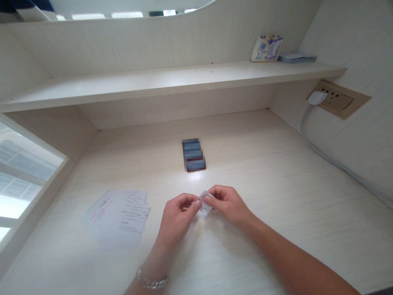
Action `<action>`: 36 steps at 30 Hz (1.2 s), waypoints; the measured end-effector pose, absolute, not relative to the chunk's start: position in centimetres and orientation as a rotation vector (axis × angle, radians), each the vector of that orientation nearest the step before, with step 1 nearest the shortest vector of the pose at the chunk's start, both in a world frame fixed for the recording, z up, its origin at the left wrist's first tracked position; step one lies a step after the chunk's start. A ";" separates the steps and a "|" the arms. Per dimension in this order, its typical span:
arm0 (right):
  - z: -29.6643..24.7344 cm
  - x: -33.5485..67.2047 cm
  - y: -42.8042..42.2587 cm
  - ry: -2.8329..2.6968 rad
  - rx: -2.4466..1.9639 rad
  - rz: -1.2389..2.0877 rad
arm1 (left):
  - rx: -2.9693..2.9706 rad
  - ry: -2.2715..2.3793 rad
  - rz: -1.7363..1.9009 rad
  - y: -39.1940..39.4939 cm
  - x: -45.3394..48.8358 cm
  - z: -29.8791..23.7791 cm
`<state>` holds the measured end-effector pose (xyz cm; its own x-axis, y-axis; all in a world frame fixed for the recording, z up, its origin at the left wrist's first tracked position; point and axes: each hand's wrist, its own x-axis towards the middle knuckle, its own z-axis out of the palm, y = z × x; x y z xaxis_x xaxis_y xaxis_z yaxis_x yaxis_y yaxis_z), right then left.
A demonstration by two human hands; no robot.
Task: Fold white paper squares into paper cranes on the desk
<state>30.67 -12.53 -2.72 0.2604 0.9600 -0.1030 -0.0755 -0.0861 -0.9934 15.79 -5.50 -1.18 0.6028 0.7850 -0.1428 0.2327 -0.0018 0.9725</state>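
Just above the pale wooden desk (265, 215), my left hand (177, 214) and my right hand (227, 202) meet at the middle. Both pinch a small folded white slip of paper (205, 201) between thumb and fingertips, left hand on its left edge, right hand on its right edge. A silver bracelet (151, 281) circles my left wrist. Beyond the hands lies a small dark blue card-like object (193, 154), blurred, flat on the desk.
Several printed paper slips (119, 215) lie to the left of my hands. A shelf (162, 83) runs above the desk with a small packet (266, 48) at its right end. A wall socket (340, 101) with a white plug and cable (340, 163) is on the right wall.
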 end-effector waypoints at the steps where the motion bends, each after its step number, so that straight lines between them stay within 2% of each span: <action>1: -2.7 30.6 -12.5 -0.925 -1.356 1.098 | 1.567 0.886 0.541 -5.6 15.8 -1.1; 13: -2.6 31.2 -12.7 -0.881 -1.282 1.283 | 1.561 0.900 0.502 -5.5 15.6 -1.0; 36: -2.5 30.9 -12.5 -0.915 -1.294 1.227 | 1.444 0.951 0.508 -5.1 15.5 -1.0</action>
